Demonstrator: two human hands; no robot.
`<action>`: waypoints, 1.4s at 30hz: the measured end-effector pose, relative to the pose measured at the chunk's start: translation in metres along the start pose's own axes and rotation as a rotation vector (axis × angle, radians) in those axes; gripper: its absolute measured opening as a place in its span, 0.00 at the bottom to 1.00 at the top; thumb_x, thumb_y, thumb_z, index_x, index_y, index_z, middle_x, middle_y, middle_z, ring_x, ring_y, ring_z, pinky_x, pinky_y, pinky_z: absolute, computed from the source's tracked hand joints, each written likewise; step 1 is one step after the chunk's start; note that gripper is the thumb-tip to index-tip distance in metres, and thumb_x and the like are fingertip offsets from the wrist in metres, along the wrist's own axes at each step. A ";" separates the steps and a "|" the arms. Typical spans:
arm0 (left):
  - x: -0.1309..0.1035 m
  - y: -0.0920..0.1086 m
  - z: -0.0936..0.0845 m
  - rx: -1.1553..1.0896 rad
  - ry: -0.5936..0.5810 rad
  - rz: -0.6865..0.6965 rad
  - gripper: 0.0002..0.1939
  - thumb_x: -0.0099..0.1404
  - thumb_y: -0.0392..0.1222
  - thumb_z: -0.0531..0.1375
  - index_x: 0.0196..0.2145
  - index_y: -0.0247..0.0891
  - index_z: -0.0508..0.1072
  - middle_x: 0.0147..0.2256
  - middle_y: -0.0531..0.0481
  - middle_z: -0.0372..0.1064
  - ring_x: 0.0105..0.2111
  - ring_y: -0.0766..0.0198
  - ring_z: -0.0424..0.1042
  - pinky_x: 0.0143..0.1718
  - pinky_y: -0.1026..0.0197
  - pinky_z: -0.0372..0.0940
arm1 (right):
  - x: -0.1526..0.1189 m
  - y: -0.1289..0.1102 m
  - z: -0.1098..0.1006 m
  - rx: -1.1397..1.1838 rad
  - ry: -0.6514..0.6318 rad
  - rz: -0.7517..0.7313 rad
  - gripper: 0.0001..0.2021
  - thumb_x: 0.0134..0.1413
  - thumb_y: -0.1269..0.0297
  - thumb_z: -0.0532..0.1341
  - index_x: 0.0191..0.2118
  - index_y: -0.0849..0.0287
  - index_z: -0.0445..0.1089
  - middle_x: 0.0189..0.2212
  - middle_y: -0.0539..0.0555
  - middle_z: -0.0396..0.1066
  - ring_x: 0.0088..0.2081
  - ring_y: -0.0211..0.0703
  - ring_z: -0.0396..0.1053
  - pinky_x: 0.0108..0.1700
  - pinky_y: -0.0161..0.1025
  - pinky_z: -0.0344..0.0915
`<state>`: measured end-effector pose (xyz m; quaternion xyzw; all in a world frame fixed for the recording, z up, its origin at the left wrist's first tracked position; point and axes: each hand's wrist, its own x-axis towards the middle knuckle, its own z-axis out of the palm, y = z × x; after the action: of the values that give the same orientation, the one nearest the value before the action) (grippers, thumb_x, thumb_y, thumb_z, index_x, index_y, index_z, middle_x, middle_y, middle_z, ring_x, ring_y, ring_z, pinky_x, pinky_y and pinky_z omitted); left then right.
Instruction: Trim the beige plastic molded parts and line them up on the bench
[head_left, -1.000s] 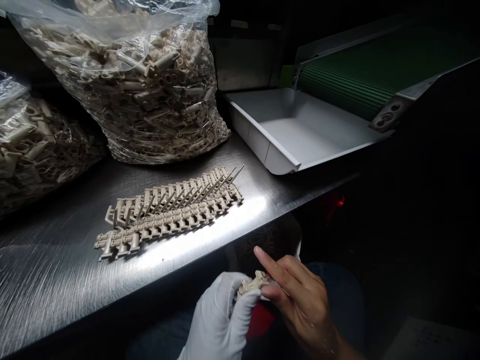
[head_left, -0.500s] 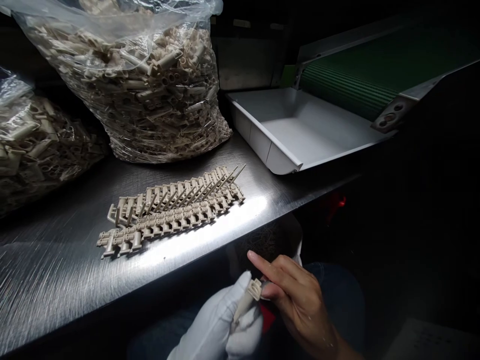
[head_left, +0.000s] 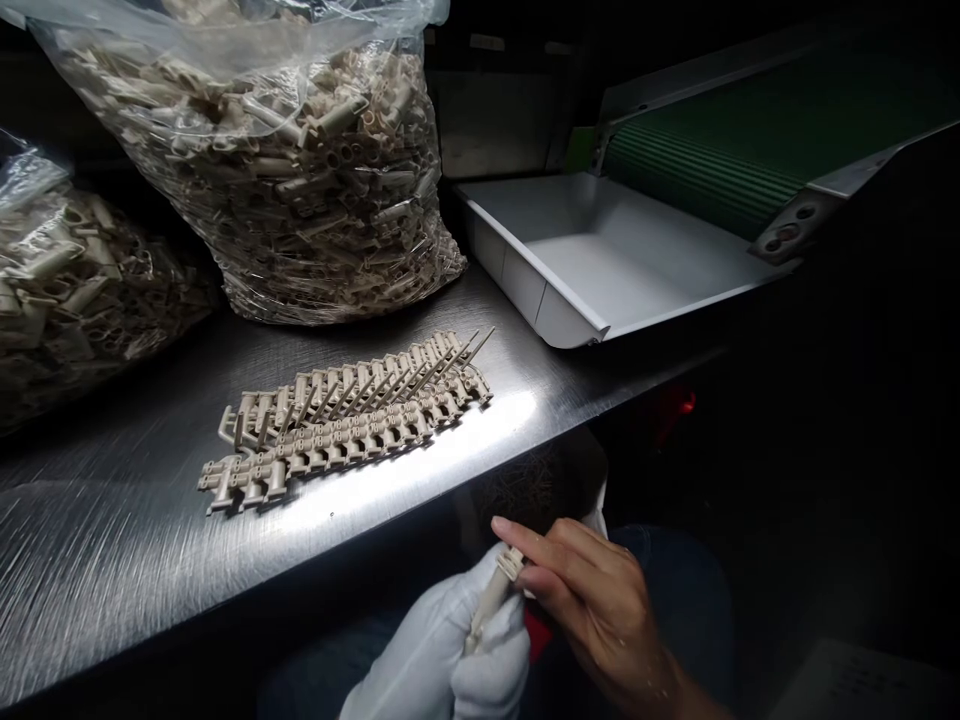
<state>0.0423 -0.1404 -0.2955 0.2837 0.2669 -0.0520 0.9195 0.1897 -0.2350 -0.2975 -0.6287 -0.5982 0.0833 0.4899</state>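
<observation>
My left hand (head_left: 457,640), in a white glove, is closed around a beige plastic part (head_left: 493,600) below the table's front edge. The bare fingers of my right hand (head_left: 592,590) meet the part's upper end, index finger laid across the top and thumb pressed at its side. Behind them on the metal table, rows of similar beige parts (head_left: 360,437) lie side by side, with thin rods slanting over them.
A large clear bag (head_left: 330,200) of beige parts stands at the back, a second bag (head_left: 75,280) at the left. A white tray (head_left: 555,285) sits under a green conveyor belt (head_left: 697,160). Below the table edge is a dim container (head_left: 596,490) of thin pieces.
My right index finger has come down onto the top of the part. The part has tilted slightly in my gloved left hand.
</observation>
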 end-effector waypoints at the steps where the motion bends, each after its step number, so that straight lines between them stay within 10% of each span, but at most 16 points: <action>1: 0.000 -0.002 0.000 0.008 0.031 0.010 0.34 0.69 0.72 0.53 0.18 0.44 0.56 0.10 0.63 0.41 0.11 0.74 0.39 0.15 0.64 0.36 | 0.000 0.000 -0.001 0.017 0.001 0.027 0.19 0.76 0.56 0.57 0.65 0.53 0.71 0.27 0.48 0.68 0.28 0.36 0.68 0.31 0.33 0.66; 4: -0.002 -0.002 0.004 0.094 0.150 0.102 0.38 0.69 0.74 0.52 0.15 0.41 0.59 0.10 0.59 0.47 0.13 0.73 0.47 0.18 0.65 0.41 | -0.002 0.000 -0.003 0.049 0.008 0.149 0.26 0.73 0.48 0.57 0.69 0.53 0.64 0.34 0.50 0.75 0.35 0.39 0.75 0.38 0.33 0.73; 7: -0.004 0.005 0.010 0.134 0.252 0.222 0.34 0.70 0.70 0.55 0.19 0.40 0.64 0.13 0.56 0.55 0.14 0.72 0.49 0.19 0.64 0.40 | -0.003 -0.003 -0.006 0.011 0.001 0.168 0.15 0.75 0.63 0.57 0.62 0.54 0.69 0.43 0.53 0.78 0.44 0.41 0.77 0.46 0.34 0.74; 12: -0.012 0.012 0.012 0.293 0.302 0.291 0.29 0.71 0.68 0.55 0.28 0.38 0.71 0.22 0.53 0.67 0.19 0.70 0.57 0.22 0.65 0.48 | -0.002 -0.008 -0.014 -0.100 -0.093 -0.013 0.17 0.74 0.71 0.56 0.61 0.53 0.71 0.32 0.49 0.75 0.31 0.38 0.72 0.35 0.35 0.69; 19: -0.021 0.009 0.007 0.544 0.383 0.608 0.13 0.73 0.52 0.61 0.35 0.43 0.76 0.31 0.55 0.68 0.32 0.65 0.66 0.38 0.64 0.63 | 0.001 -0.011 -0.016 0.119 -0.148 0.105 0.18 0.77 0.61 0.55 0.65 0.49 0.71 0.33 0.50 0.75 0.33 0.35 0.74 0.35 0.31 0.70; 29: -0.024 0.014 0.008 0.755 0.365 0.750 0.13 0.75 0.47 0.59 0.32 0.43 0.73 0.30 0.54 0.68 0.28 0.65 0.64 0.34 0.64 0.63 | -0.001 -0.008 -0.020 0.321 -0.189 0.462 0.11 0.68 0.53 0.63 0.38 0.54 0.68 0.25 0.46 0.74 0.25 0.35 0.71 0.26 0.30 0.62; 42: -0.027 0.013 -0.004 1.161 0.357 0.823 0.07 0.77 0.38 0.56 0.39 0.46 0.72 0.32 0.55 0.71 0.34 0.64 0.71 0.40 0.64 0.64 | -0.002 -0.006 -0.012 0.232 -0.171 0.496 0.11 0.68 0.54 0.64 0.37 0.54 0.69 0.24 0.44 0.69 0.23 0.33 0.68 0.22 0.29 0.57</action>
<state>0.0208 -0.1291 -0.2780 0.8068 0.2138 0.2116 0.5086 0.1929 -0.2439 -0.2881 -0.6861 -0.4517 0.3211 0.4713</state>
